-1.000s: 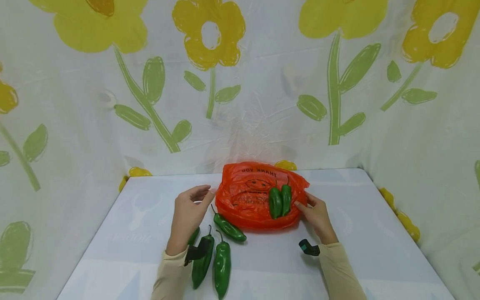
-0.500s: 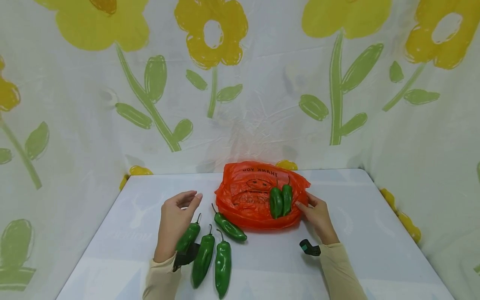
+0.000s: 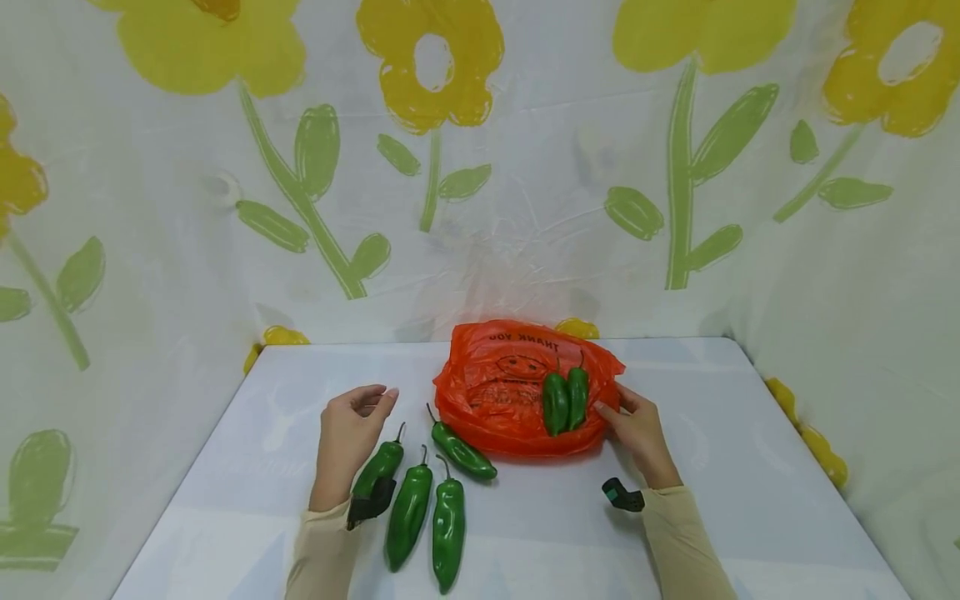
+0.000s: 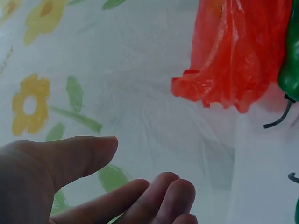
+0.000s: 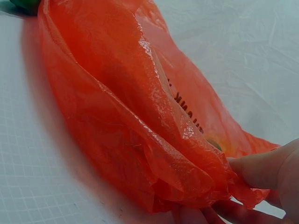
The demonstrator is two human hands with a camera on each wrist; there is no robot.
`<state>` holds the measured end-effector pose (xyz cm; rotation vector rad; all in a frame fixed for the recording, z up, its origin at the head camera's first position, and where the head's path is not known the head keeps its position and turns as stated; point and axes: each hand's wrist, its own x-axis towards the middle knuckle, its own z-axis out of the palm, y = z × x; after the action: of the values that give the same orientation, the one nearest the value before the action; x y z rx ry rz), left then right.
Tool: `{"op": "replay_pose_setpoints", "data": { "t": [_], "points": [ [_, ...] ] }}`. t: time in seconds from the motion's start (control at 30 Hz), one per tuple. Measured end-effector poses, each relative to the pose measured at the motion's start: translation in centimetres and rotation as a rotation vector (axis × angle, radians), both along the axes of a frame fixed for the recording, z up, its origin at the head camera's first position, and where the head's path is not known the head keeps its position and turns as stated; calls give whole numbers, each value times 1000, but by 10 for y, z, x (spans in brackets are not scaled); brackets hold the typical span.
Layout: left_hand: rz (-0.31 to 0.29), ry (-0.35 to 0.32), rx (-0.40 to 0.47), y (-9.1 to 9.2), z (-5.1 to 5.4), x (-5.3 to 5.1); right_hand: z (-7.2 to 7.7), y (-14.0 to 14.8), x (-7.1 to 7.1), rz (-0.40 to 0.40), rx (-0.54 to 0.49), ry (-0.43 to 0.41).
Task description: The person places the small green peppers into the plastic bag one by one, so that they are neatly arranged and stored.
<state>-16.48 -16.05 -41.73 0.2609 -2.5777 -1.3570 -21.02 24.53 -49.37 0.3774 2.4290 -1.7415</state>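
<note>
The nearest green pepper (image 3: 448, 533) is lying on the white counter (image 3: 540, 542) beside a second pepper (image 3: 408, 517), while a third pepper (image 3: 384, 463) is showing partly behind a black wrist camera (image 3: 372, 502). The left hand (image 3: 348, 442) is hovering nearby, thumb and loosely bent fingers standing apart. A fourth pepper (image 3: 462, 454) is lying just beside the red plastic bag (image 3: 487, 412). The right hand (image 3: 636, 429) is pinching the bag's right edge. Two more peppers (image 3: 556, 406) are resting inside the bag. Beyond, a flowered cloth (image 3: 517, 217) is hanging.
</note>
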Motion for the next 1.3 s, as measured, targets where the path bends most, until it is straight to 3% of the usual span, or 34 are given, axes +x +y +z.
{"op": "replay_pose_setpoints", "data": {
  "t": [0.23,0.43,0.53,0.9,1.07,1.3],
  "points": [
    [5,-55,-22,-5,-20,-8,-2,1,1,2,-5,-6],
    [19,-147,-23,-12,-27,-7,-4,1,-2,-2,-7,-5],
    [22,-161,-34,-16,-31,-5,-3,1,-1,-4,-7,-6],
    [18,-232,-120,-33,-46,11,-3,1,-2,-3,0,1],
    [-4,-255,-157,-42,-50,18,-2,1,-1,-8,-4,2],
    [-39,-336,-188,-52,-52,26,-2,0,0,-11,4,-5]
  ]
}}
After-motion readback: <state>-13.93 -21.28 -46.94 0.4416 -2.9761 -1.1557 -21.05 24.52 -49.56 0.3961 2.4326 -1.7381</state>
